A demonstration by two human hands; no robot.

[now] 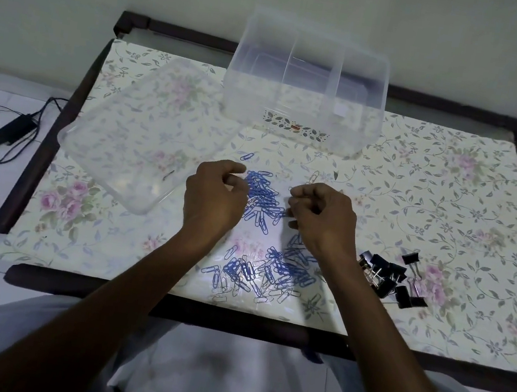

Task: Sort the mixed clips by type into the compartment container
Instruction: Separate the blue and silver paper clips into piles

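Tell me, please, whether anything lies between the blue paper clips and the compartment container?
Nothing visible does: bare table separates the blue paper clips from the open compartment container; its lid lies off to the left.

Paper clips [262, 196] partly behind hands.

The surface [419, 186] wears a smooth, glossy floral-printed covering that throws back a bright glare just below the hands, inside a dark matt frame [167, 303]. Beyond the hands, the compartment container [304, 82] is clear, slightly frosted plastic with a printed leaf band; its lid [146, 132], beyond the left hand [213, 196], is the same translucent plastic. Between the hands, the blue paper clips [262, 196] look plastic-coated wire; nearer ones are mixed with bare silvery wire clips [257, 283]. Right of the right hand [321, 215], the binder clips [385, 278] are matt black with shiny metal handles.
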